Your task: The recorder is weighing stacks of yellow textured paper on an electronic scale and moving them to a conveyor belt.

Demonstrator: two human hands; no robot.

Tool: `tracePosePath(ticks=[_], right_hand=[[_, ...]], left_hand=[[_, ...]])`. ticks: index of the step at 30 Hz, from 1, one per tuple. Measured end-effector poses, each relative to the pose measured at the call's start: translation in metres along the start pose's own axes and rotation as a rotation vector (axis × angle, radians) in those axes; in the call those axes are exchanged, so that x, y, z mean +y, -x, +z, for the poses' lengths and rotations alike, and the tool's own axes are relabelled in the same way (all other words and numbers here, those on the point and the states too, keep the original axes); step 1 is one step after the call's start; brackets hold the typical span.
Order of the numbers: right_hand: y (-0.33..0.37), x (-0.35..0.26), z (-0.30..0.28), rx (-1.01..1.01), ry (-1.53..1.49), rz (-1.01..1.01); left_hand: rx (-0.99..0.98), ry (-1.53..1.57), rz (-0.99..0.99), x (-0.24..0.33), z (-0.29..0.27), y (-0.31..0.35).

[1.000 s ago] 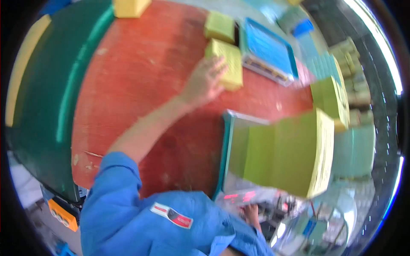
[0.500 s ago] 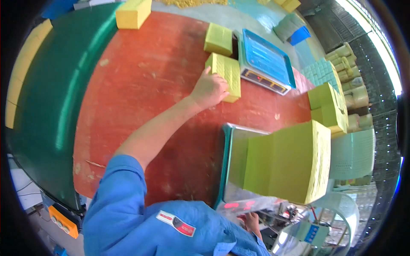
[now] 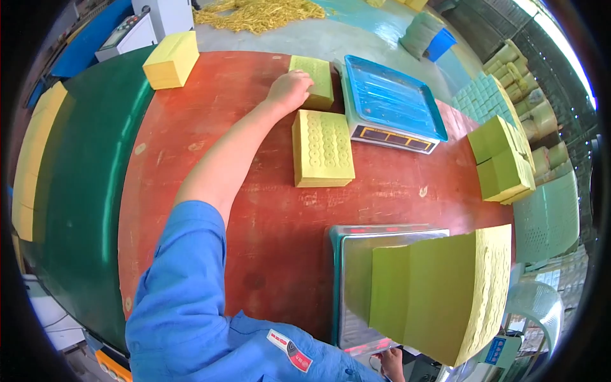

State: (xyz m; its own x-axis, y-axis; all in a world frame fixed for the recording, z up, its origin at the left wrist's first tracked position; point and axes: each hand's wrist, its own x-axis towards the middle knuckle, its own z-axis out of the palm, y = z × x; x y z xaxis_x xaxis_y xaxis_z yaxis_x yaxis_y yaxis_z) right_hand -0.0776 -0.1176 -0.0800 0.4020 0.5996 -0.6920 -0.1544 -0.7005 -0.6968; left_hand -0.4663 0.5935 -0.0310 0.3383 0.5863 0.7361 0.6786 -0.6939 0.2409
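Note:
My left hand [image 3: 291,90] reaches across the red tabletop and grips the near left edge of a stack of yellow joss paper [image 3: 321,79], its fingers curled over the top. Just nearer lies a second joss paper stack [image 3: 323,148], with rows of stamped coin shapes on top; no hand touches it. At the lower edge my right hand [image 3: 392,364] is partly hidden, its fingers bent close to the front of a metal-topped scale [image 3: 356,280]. What they hold, if anything, does not show. A tall pile of joss paper [image 3: 439,290] stands on that scale.
A scale with a blue tray [image 3: 394,95] stands right of the two stacks. More paper stacks stand at the right edge [image 3: 503,162] and the far left corner [image 3: 172,60]. A green surface [image 3: 83,191] borders the red table [image 3: 191,146]. Loose yellow material [image 3: 261,14] lies on the floor beyond.
My left hand has let go of the nearer joss paper stack and moved to the farther one. The whole view has shifted, showing more of the far floor.

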Motion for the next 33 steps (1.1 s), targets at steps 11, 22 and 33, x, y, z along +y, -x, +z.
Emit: tracePosePath(ticks=[11,22,33], right_hand=[[0.021,0.003,-0.007,0.078,-0.054,0.02],[0.022,0.008,-0.008,0.088,-0.065,0.017],[0.019,0.011,-0.009,0.091,-0.066,0.018]], left_hand=[[-0.483,-0.085,-0.042,-0.013,0.006,-0.032],[-0.512,-0.297,0.223,0.0,0.009,-0.03],[-0.405,-0.132,-0.008,-0.004,0.003,-0.033]])
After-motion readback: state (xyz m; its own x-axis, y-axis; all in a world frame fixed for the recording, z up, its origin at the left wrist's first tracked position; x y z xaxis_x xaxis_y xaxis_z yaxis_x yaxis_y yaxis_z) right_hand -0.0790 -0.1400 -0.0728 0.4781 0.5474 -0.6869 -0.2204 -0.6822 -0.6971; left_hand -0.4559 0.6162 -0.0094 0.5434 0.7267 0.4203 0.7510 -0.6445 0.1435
